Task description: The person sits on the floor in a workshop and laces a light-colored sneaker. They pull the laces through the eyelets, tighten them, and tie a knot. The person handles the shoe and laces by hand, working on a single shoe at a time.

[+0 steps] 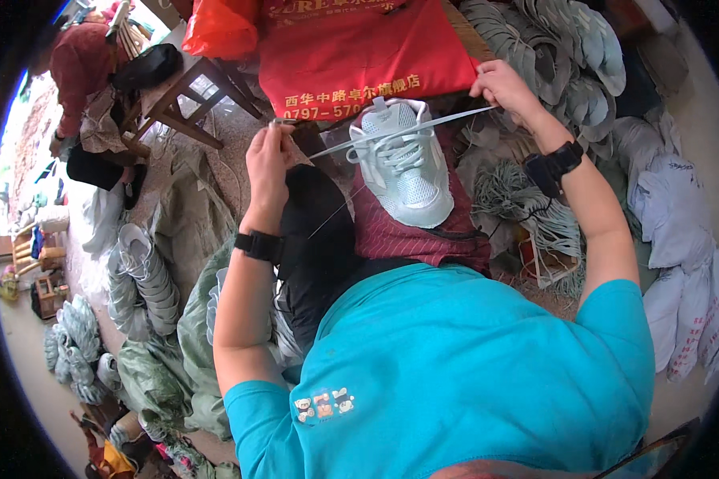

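Note:
A pale mint shoe upper (411, 172) without a sole rests on the dark red cloth over my lap, its toe toward me. Pale lace runs crosswise through its lower eyelets. A flat shoelace (447, 120) stretches taut above the upper's tongue, from hand to hand. My left hand (268, 160) pinches one lace end, left of the upper. My right hand (505, 89) is closed on the other end, higher up at the right, beside the red bag. Black bands sit on both wrists.
A red bag (359, 56) covers the surface ahead. Bundled pale laces (527, 207) lie right of my lap, and stacked shoe uppers (583, 56) stand beyond. More uppers (148, 279) and green sacks (156, 375) are at left. Another person (84, 72) bends near a wooden stool (188, 108).

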Demonstrator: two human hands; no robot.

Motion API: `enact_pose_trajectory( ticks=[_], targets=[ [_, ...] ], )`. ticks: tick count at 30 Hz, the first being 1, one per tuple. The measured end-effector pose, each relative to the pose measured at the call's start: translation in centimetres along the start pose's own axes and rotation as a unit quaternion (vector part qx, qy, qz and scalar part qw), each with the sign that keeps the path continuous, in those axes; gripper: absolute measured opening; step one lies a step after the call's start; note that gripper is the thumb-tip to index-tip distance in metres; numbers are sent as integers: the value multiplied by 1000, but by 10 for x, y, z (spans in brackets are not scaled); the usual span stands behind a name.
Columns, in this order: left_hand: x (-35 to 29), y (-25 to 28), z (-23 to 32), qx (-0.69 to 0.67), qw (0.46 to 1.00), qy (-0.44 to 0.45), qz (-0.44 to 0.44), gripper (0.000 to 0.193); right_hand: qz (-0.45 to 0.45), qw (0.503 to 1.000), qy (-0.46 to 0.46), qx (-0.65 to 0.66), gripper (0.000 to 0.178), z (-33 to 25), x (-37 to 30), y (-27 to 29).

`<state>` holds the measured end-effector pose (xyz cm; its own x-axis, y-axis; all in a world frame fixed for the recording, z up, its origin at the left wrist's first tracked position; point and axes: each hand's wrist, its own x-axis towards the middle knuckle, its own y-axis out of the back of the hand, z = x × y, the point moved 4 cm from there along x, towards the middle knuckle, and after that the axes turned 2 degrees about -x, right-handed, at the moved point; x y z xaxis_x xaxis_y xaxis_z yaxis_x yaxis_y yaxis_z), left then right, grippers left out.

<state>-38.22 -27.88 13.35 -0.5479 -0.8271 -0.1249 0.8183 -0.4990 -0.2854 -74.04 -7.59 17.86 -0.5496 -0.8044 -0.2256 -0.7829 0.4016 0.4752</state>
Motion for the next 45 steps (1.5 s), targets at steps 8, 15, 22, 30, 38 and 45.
enact_pose_trajectory(
  ticks=[8,15,22,30,38,45],
  targets=[
    [-31,-55,-13,109,983,75,-125,24,-103,985,125,-57,14,-39,-45,-74],
    [-35,-60,-25,184,975,26,-121,26,-36,931,232,-280,11,-67,-56,-84],
    [-39,-60,-20,222,968,30,-116,27,-21,816,296,-497,20,-79,-64,-106],
    [-28,-68,-25,138,973,112,-147,24,-126,896,252,-342,26,-69,-45,-94],
    [-2,-70,25,333,889,-107,-295,23,-260,847,330,-325,21,-89,-18,-73],
    [14,-71,17,424,815,-166,-358,21,-400,886,104,-211,21,-79,-4,-83]
  ],
)
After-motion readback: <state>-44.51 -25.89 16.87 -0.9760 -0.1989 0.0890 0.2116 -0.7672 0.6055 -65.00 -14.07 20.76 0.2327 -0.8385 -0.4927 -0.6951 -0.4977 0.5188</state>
